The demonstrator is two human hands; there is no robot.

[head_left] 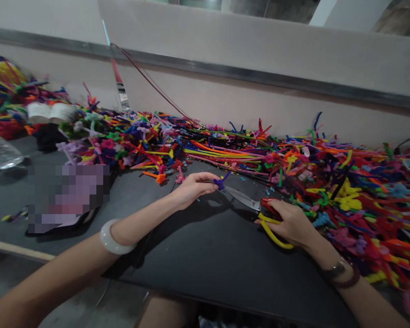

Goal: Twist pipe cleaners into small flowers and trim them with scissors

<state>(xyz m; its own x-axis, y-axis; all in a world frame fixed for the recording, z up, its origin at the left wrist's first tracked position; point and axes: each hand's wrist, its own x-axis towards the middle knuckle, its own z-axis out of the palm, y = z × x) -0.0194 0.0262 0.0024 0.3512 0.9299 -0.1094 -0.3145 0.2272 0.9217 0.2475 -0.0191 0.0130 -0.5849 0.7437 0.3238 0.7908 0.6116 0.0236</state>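
My left hand (191,187) pinches a small purple pipe-cleaner piece (221,182) just above the dark table (205,246). My right hand (292,223) grips scissors (246,199) with red and yellow handles. The metal blades point left, and their tips touch the purple piece. A white bangle sits on my left wrist, and a dark beaded bracelet and a watch on my right wrist.
A long heap of coloured pipe cleaners and twisted flower shapes (294,168) runs along the table's back and right side. At the far left are white spools (49,112), a clear container (0,152) and a blurred-out patch (68,196). A wall rises behind.
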